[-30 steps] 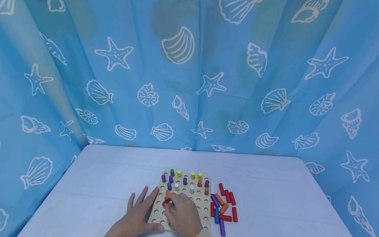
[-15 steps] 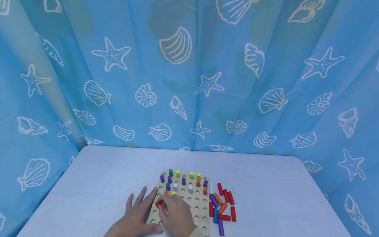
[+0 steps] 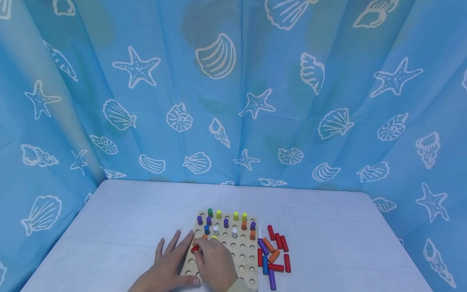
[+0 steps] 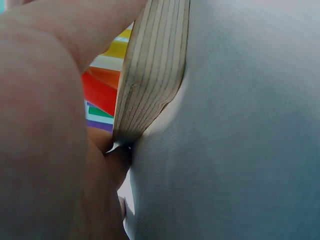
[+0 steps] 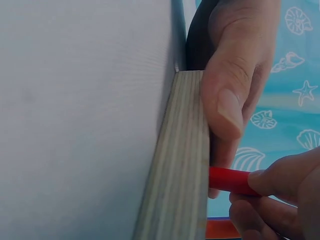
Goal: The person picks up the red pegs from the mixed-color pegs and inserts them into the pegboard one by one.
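Observation:
A wooden pegboard (image 3: pixel 246 273) with rows of round holes lies on the table. My right hand (image 3: pixel 217 263) pinches a red peg (image 3: pixel 195 248) between thumb and fingers, at the left column of the board. In the right wrist view the red peg (image 5: pixel 231 181) stands out from the board's face, its far end held by the fingertips. My left hand (image 3: pixel 168 263) is spread along the board's left side, fingers extended, thumb at the front corner. The left wrist view shows the board's layered edge (image 4: pixel 155 65) beside that hand. Part of the board is hidden under my right hand.
Several coloured pegs stand in the board's back rows, among them a green peg (image 3: pixel 210 213) and a white peg (image 3: pixel 234 232). Loose red, orange, purple and blue pegs, such as a blue peg (image 3: pixel 265 265), lie right of the board. A blue shell-patterned curtain (image 3: pixel 248 134) surrounds the table.
My right hand has shifted left with the red peg, from near the second column to the leftmost one. The left hand stays at the board's side. The head view has shifted slightly.

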Tool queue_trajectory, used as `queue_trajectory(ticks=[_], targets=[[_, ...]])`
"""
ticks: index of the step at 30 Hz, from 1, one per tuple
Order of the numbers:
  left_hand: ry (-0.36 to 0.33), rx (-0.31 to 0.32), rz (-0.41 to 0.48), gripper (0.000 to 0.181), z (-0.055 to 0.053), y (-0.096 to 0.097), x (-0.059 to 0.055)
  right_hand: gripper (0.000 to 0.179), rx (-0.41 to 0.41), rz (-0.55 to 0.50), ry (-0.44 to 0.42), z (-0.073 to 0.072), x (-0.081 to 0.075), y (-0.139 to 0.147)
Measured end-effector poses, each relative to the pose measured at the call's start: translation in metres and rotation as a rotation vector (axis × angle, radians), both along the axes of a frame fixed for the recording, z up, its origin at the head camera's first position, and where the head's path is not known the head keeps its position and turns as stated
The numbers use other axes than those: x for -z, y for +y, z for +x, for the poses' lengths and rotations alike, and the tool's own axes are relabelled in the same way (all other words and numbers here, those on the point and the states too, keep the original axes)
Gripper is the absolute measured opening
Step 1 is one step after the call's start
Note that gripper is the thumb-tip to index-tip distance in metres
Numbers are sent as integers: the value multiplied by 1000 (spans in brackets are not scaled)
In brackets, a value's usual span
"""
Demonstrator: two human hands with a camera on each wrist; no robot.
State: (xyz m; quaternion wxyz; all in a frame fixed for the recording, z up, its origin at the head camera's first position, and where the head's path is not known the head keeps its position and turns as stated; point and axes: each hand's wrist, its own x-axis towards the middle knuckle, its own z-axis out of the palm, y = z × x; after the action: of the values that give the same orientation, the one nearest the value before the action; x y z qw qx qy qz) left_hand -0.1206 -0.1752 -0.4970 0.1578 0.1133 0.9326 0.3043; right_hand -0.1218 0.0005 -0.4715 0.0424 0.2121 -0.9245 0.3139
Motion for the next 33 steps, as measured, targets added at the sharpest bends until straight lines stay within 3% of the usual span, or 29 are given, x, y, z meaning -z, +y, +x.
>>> queue_trajectory(ticks=[20, 33], targets=[[38, 28, 43, 113, 0, 0, -2, 15, -24, 84, 38, -7, -2, -5], [39, 37, 52, 111, -1, -2, 1, 21, -3, 98, -9, -6, -3, -8]])
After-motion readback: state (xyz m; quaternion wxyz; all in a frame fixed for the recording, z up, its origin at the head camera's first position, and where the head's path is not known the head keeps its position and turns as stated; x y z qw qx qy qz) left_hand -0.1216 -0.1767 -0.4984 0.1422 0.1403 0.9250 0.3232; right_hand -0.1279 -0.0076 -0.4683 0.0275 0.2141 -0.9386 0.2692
